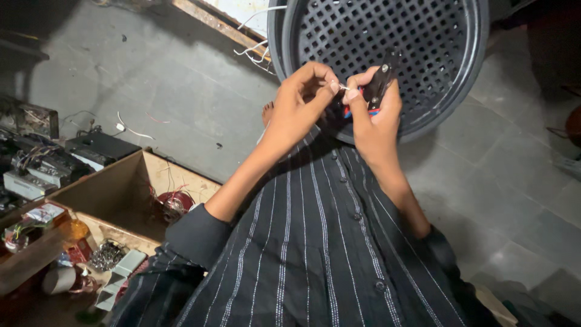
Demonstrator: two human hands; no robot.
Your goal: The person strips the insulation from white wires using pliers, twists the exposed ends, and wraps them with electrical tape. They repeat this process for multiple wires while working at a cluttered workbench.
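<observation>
My right hand point(376, 121) grips a small black hand tool point(380, 82) with red and blue on its handles, held upright in front of my chest. My left hand point(299, 103) pinches a thin pale wire end point(342, 88) between thumb and forefinger, right beside the tool's jaws. The two hands almost touch. Both are raised over my dark striped shirt point(321, 242), in front of a large black perforated plastic basket point(387, 36).
A cardboard box point(130, 181) with a red wire coil point(175, 203) sits at the left. Electronic parts and boards point(42, 163) lie further left, beside a tape roll point(57, 280). Loose white wires point(257, 51) trail on the grey tiled floor point(181, 91).
</observation>
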